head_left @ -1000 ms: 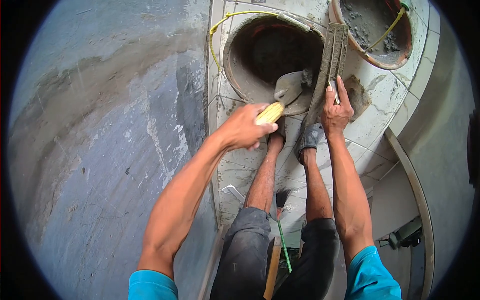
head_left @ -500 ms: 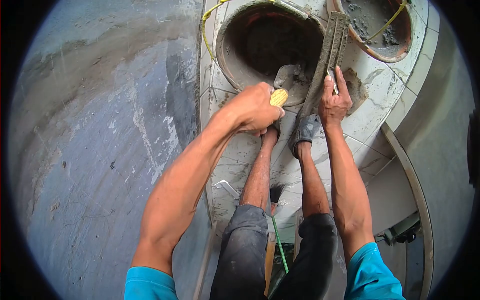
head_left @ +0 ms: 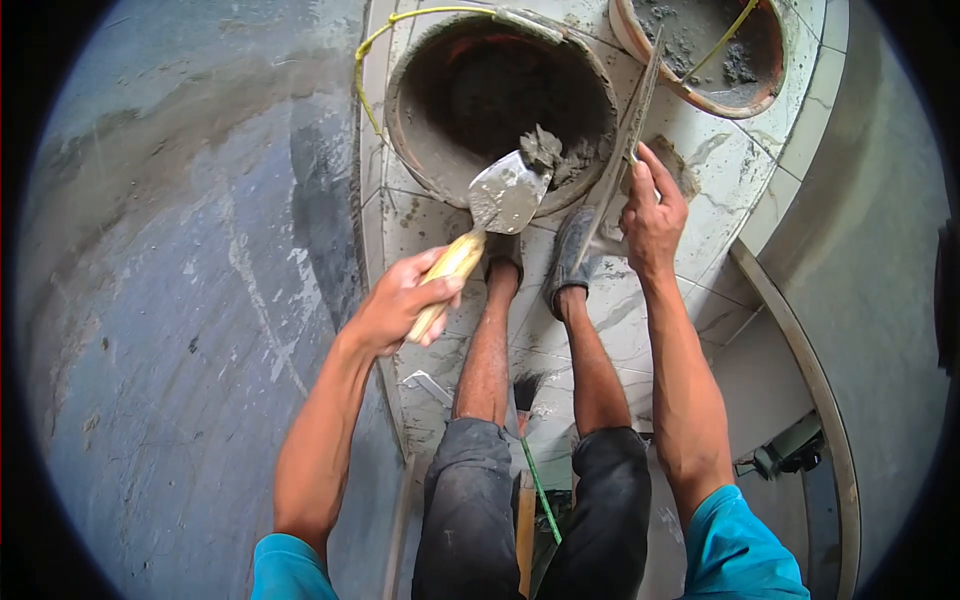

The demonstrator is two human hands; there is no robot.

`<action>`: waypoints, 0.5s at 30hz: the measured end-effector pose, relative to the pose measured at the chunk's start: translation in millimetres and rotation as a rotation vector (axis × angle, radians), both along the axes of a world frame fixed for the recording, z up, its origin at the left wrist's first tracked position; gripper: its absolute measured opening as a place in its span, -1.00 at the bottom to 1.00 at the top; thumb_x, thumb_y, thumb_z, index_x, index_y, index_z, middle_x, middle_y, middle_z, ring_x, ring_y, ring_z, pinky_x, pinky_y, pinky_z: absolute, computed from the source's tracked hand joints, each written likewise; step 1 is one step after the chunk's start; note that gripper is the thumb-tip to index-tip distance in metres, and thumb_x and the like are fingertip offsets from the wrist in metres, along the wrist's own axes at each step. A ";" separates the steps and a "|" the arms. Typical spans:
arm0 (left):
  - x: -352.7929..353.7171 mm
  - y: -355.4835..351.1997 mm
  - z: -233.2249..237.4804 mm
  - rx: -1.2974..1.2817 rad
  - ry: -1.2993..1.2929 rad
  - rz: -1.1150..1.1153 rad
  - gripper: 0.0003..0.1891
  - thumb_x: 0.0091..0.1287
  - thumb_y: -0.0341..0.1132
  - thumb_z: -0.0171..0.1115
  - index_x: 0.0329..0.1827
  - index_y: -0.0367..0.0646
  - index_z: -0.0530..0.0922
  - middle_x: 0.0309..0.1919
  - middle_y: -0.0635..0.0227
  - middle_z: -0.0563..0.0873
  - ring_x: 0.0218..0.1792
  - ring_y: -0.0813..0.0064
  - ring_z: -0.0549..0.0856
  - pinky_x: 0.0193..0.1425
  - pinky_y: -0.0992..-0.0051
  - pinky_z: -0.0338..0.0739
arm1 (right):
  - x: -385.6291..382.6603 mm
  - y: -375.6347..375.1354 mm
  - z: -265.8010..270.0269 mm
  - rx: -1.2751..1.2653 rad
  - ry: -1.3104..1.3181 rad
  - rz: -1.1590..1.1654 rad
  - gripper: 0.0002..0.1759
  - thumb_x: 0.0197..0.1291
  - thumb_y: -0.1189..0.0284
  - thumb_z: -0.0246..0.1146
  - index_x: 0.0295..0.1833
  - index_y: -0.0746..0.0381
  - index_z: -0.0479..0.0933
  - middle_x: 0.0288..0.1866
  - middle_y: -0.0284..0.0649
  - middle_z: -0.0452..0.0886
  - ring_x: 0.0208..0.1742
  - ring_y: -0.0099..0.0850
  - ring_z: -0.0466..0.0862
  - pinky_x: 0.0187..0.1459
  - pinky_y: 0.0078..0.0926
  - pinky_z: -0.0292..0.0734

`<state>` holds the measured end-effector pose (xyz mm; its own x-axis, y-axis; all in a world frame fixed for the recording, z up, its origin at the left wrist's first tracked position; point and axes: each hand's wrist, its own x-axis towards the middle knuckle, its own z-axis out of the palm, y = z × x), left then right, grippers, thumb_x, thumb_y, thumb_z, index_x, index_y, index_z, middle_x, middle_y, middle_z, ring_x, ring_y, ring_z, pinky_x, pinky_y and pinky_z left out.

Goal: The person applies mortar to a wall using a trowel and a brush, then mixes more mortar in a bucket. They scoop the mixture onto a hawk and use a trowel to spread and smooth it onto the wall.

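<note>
My left hand is closed around the yellow wooden handle of a trowel. Grey mortar sits at the tip of the trowel's blade, over the near rim of a mortar bucket. Dark space and wet mortar fill the bucket's inside. My right hand grips a long, mortar-smeared plastering float, seen nearly edge-on beside the bucket's right side. Its handle is mostly hidden by my fingers.
A second bucket with grey mortar stands at upper right. My shod feet rest on the tiled ledge. A brush with a green handle lies between my legs. A grey-blue wall rises at left.
My left hand has drawn the trowel back toward me and left, bringing up mortar on its blade. The float has turned from showing its broad face to nearly edge-on.
</note>
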<state>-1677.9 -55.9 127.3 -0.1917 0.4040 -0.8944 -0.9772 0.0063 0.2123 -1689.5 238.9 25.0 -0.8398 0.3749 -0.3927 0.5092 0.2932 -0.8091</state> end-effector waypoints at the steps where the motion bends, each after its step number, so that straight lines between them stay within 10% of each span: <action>1: 10.5 -1.8 4.8 0.010 -0.032 0.116 -0.46 0.29 -0.27 0.24 0.27 -0.32 0.31 -0.40 0.29 0.56 -0.71 0.61 0.51 -0.72 0.66 0.37 | 0.4 3.0 21.1 -0.165 -0.092 -0.040 -0.58 0.36 0.26 0.18 0.18 0.33 0.54 -0.28 -0.26 0.64 -0.39 -0.54 0.60 -0.31 -0.62 0.49; 3: 29.3 -7.0 9.2 0.029 -0.043 0.195 -0.43 0.28 -0.27 0.23 0.30 -0.32 0.29 -0.40 0.28 0.57 -0.71 0.59 0.51 -0.72 0.65 0.37 | 4.2 2.9 52.0 -0.267 -0.146 -0.028 -0.52 0.42 0.16 0.09 0.23 0.30 0.50 -0.56 -0.46 0.33 -0.63 -0.71 0.34 -0.66 -0.71 0.21; 8: 50.8 12.5 20.1 -0.200 0.200 0.101 -0.29 0.21 -0.36 0.24 0.44 -0.29 0.20 -0.32 0.23 0.61 -0.64 0.60 0.55 -0.58 0.61 0.45 | 17.2 -0.3 66.5 -0.770 -0.416 -0.219 -0.53 0.44 0.18 0.03 0.26 0.29 0.45 -0.53 -0.41 0.39 -0.69 -0.71 0.31 -0.73 -0.72 0.21; 10: 62.7 27.3 13.3 -0.293 0.271 0.029 -0.28 0.17 -0.43 0.25 0.45 -0.25 0.23 -0.27 0.22 0.62 -0.51 0.57 0.60 -0.48 0.56 0.50 | 19.5 -9.8 61.4 -0.885 -0.485 -0.216 -0.55 0.45 0.21 0.02 0.22 0.32 0.46 -0.35 -0.29 0.54 -0.57 -0.64 0.49 -0.59 -0.66 0.44; 12: 84.5 38.7 -7.3 -0.549 1.027 -0.237 -0.28 0.12 -0.47 0.28 0.43 -0.22 0.28 -0.25 0.17 0.60 -0.40 0.36 0.64 -0.42 0.45 0.53 | 29.9 -23.6 45.8 -0.975 -0.509 -0.389 -0.57 0.45 0.21 0.01 0.14 0.35 0.49 -0.14 -0.18 0.63 -0.34 -0.52 0.64 -0.31 -0.53 0.61; 15: 106.5 63.7 -6.8 -0.767 0.961 -0.376 -0.26 0.07 -0.51 0.25 0.42 -0.14 0.31 -0.16 0.08 0.58 -0.25 0.09 0.65 -0.26 0.28 0.60 | 25.2 -37.7 64.3 -1.243 -0.504 -0.487 -0.61 0.43 0.27 0.01 0.12 0.36 0.50 -0.06 -0.16 0.66 -0.17 -0.42 0.67 -0.12 -0.42 0.63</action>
